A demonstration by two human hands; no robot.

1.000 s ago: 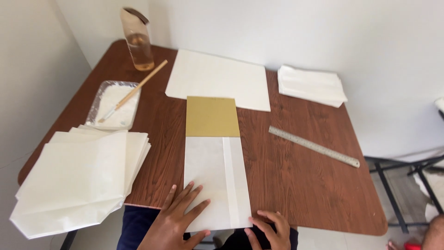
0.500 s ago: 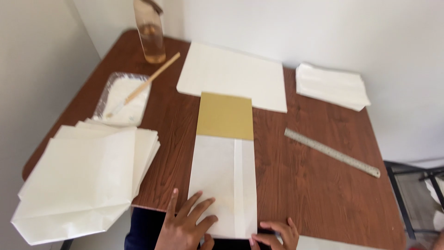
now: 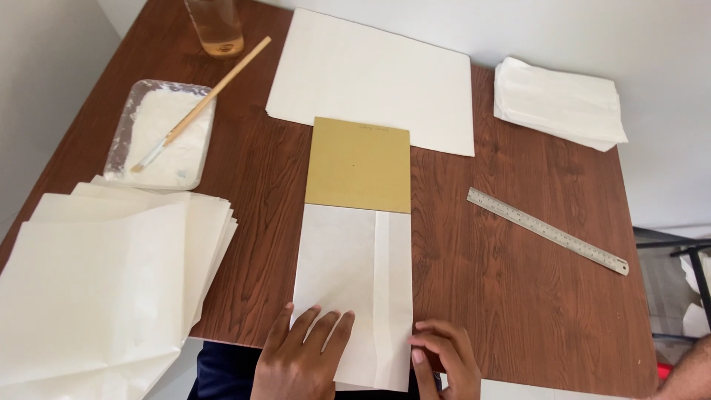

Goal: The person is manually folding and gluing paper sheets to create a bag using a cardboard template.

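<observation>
A folded white paper sleeve (image 3: 354, 274) lies lengthwise on the brown wooden table (image 3: 518, 296), with a tan cardboard sheet (image 3: 360, 164) sticking out of its far end. My left hand (image 3: 302, 357) lies flat on the sleeve's near left corner, fingers spread. My right hand (image 3: 444, 358) presses its fingertips on the sleeve's near right edge, beside the overlapped seam. Neither hand grips anything.
A stack of folded white paper bags (image 3: 104, 274) sits at the left. A clear tray of white paste (image 3: 159, 133) holds a wooden brush (image 3: 204, 100); a glass bottle (image 3: 215, 26) stands behind it. Large white sheets (image 3: 370, 78), a smaller paper pile (image 3: 559, 104), a metal ruler (image 3: 548, 231); another person's hand (image 3: 685, 374) at bottom right.
The view has tilted down and closer to the table. Both hands stay on the sleeve's near end, the right one shifting to its right edge.
</observation>
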